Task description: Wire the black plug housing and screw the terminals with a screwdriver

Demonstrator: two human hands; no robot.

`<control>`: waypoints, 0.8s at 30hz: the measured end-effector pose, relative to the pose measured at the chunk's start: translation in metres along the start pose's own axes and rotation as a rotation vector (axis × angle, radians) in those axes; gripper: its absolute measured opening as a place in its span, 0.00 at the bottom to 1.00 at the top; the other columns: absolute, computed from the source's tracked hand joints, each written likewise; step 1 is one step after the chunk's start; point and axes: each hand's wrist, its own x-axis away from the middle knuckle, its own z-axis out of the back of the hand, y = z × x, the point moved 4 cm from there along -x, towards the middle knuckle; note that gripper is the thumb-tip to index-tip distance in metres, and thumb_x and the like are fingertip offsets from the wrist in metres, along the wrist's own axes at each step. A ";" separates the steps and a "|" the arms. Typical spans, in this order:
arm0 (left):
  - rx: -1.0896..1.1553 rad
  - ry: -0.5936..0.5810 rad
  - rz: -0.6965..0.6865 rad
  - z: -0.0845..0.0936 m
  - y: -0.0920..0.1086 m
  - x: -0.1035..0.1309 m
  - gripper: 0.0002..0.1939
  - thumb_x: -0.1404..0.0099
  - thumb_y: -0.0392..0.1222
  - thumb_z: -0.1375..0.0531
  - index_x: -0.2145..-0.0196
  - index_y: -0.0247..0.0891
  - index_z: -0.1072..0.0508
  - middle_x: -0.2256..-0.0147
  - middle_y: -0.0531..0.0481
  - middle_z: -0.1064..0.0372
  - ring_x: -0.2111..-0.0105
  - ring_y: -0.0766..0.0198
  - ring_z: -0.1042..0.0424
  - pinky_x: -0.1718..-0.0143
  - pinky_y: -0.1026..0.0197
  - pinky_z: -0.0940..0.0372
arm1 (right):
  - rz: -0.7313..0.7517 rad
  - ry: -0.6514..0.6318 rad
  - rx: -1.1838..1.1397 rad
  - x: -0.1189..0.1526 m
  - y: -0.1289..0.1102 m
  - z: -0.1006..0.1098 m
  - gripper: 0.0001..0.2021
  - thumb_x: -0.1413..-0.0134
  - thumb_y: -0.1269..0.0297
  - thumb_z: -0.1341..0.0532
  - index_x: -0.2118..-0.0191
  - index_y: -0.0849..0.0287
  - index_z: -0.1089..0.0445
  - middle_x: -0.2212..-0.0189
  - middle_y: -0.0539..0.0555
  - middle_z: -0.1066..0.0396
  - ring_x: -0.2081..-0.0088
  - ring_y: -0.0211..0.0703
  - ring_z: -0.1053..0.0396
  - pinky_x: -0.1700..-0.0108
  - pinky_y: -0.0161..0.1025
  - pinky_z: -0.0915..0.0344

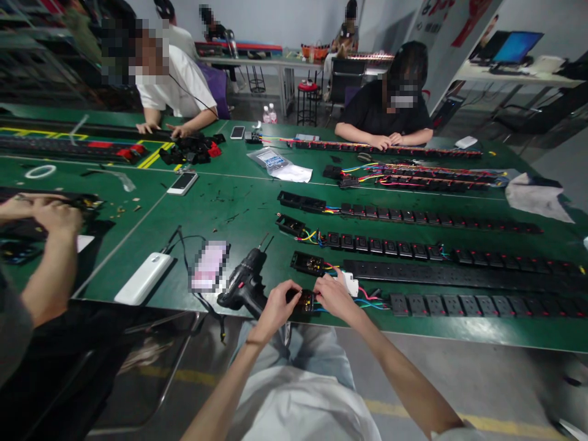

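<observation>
— What's spread out in front of you?

— The green table (239,208) fills the view, and 4 long rows of black sockets run off toward 3 o'clock. The nearest socket strip (482,304) lies along my edge of the table, probably so its wired end sits within reach.

— And the tools?

— A black cordless drill (245,283) lies on its side at 11 o'clock from my hands, grip turned my way, I'd guess for a quick grab. A white power bank (143,278) sits further out at 9 o'clock.

— What are your hands doing?

— My left hand (275,304) is curled around a small black end module (305,301) at the table edge, steadying it. My right hand (334,296) pinches at its other side, where coloured wires (370,300) lead off to the strip. A small white piece (350,283) shows just above my right hand; whether I'm gripping it, I cannot tell.

— Anyone else?

— Another person's hands (50,214) work at 9 o'clock, well apart from mine.
</observation>
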 end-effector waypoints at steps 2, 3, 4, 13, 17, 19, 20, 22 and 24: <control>-0.011 0.015 -0.002 0.000 0.000 0.001 0.05 0.39 0.36 0.45 0.65 0.39 0.29 0.66 0.51 0.28 0.61 0.62 0.29 0.59 0.61 0.36 | 0.044 -0.002 0.024 -0.001 0.000 0.001 0.03 0.47 0.68 0.42 0.69 0.56 0.30 0.69 0.49 0.29 0.61 0.43 0.35 0.40 0.55 0.63; -0.014 0.022 0.000 -0.001 -0.001 0.001 0.06 0.39 0.36 0.45 0.65 0.39 0.29 0.65 0.50 0.28 0.61 0.62 0.30 0.59 0.61 0.36 | 0.064 -0.002 0.044 -0.002 0.000 0.001 0.04 0.46 0.69 0.42 0.68 0.57 0.30 0.69 0.50 0.29 0.62 0.43 0.34 0.40 0.53 0.61; -0.016 0.029 0.003 -0.001 -0.001 0.001 0.06 0.39 0.36 0.45 0.65 0.39 0.29 0.65 0.50 0.28 0.61 0.62 0.30 0.59 0.61 0.36 | 0.081 -0.003 0.070 -0.002 -0.001 0.001 0.04 0.45 0.69 0.43 0.68 0.57 0.31 0.69 0.51 0.29 0.62 0.44 0.34 0.41 0.52 0.58; -0.031 0.082 0.023 -0.002 -0.003 0.003 0.05 0.39 0.36 0.45 0.66 0.39 0.30 0.66 0.51 0.28 0.63 0.62 0.29 0.60 0.60 0.36 | 0.104 0.027 0.083 0.005 0.014 0.020 0.07 0.46 0.67 0.40 0.59 0.58 0.32 0.62 0.56 0.29 0.56 0.48 0.36 0.53 0.44 0.43; -0.025 0.094 0.019 -0.004 -0.005 0.004 0.05 0.40 0.36 0.44 0.65 0.40 0.30 0.66 0.51 0.28 0.63 0.62 0.29 0.61 0.61 0.36 | -0.044 0.155 0.067 0.028 0.045 0.046 0.19 0.49 0.64 0.37 0.50 0.57 0.36 0.51 0.58 0.34 0.48 0.52 0.41 0.48 0.50 0.45; -0.025 0.098 0.011 -0.004 -0.006 0.004 0.05 0.40 0.37 0.44 0.66 0.40 0.30 0.66 0.51 0.29 0.63 0.62 0.29 0.61 0.61 0.36 | -0.142 0.171 0.041 0.039 0.058 0.049 0.27 0.52 0.61 0.35 0.46 0.58 0.39 0.50 0.59 0.35 0.49 0.53 0.40 0.50 0.49 0.42; -0.024 0.100 0.007 -0.004 -0.006 0.004 0.05 0.40 0.37 0.44 0.66 0.40 0.30 0.66 0.51 0.29 0.64 0.62 0.29 0.61 0.61 0.36 | -0.176 0.168 0.025 0.043 0.063 0.048 0.29 0.53 0.59 0.35 0.45 0.59 0.41 0.51 0.59 0.35 0.50 0.53 0.40 0.51 0.48 0.40; -0.023 0.102 0.000 -0.004 -0.007 0.004 0.05 0.40 0.37 0.44 0.66 0.40 0.30 0.66 0.51 0.29 0.64 0.62 0.29 0.62 0.61 0.36 | -0.212 0.157 -0.006 0.048 0.066 0.042 0.32 0.55 0.60 0.33 0.44 0.60 0.42 0.54 0.59 0.35 0.53 0.52 0.38 0.53 0.46 0.38; -0.025 0.106 -0.007 -0.004 -0.006 0.004 0.05 0.40 0.37 0.45 0.66 0.40 0.30 0.67 0.51 0.29 0.64 0.62 0.29 0.62 0.61 0.36 | -0.226 0.161 -0.027 0.050 0.064 0.037 0.30 0.57 0.61 0.33 0.47 0.59 0.40 0.57 0.57 0.35 0.54 0.51 0.37 0.53 0.45 0.37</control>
